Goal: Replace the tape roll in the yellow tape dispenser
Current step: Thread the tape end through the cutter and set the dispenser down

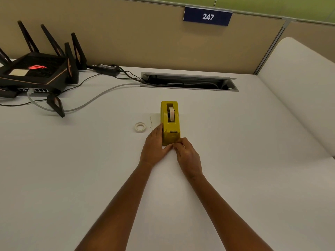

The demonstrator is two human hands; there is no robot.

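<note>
The yellow tape dispenser (170,124) stands on the white table (72,160), its cutter end toward me. A white tape roll (171,114) sits upright in its slot. Another small tape roll (140,127) lies flat on the table to the dispenser's left. My left hand (155,147) rests against the dispenser's left near side, fingers along its wall. At the near front end, my right hand (186,154) has its fingertips pinched together by the cutter; whether tape is between them I cannot tell.
A black router with antennas (36,73) and its cables (90,100) occupy the far left. An open cable slot (188,81) is set in the table behind the dispenser. A beige partition (145,37) bearing the sign 247 stands at the back. A white curved panel (299,91) rises at right.
</note>
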